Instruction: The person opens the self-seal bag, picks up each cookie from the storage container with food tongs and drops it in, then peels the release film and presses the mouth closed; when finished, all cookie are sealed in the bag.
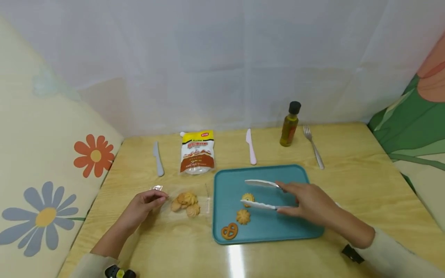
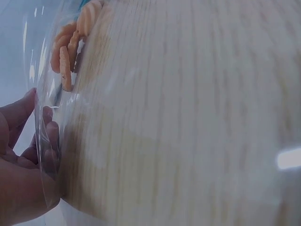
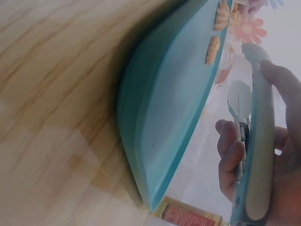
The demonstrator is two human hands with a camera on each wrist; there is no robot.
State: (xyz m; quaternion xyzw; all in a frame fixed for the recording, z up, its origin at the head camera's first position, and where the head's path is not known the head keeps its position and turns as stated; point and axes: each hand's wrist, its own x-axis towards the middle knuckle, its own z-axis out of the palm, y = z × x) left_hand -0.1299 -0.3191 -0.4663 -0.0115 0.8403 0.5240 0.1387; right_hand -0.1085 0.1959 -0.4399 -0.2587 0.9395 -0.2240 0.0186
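My left hand (image 1: 140, 210) pinches the left edge of a clear plastic bag (image 1: 203, 200) between thumb and fingers. Several golden cookies (image 1: 189, 199) lie in the bag. With my right hand (image 1: 311, 202) I hold a pair of tongs (image 1: 261, 183) over the blue-green tray (image 1: 274, 229), its two arms spread apart. Part of a flower-shaped cookie (image 1: 248, 197) shows by the lower tong tip; whether they touch I cannot tell. Another cookie (image 1: 243, 217) and a pretzel (image 1: 229, 231) lie nearer the tray's front left corner.
Behind the bag lie a grey knife (image 1: 158, 159) and a yellow, white and brown pouch (image 1: 197, 152). A pink knife (image 1: 250, 146), an upright oil bottle (image 1: 289, 125) and a fork (image 1: 313, 147) are beyond the tray. White cloth hangs at the table's back.
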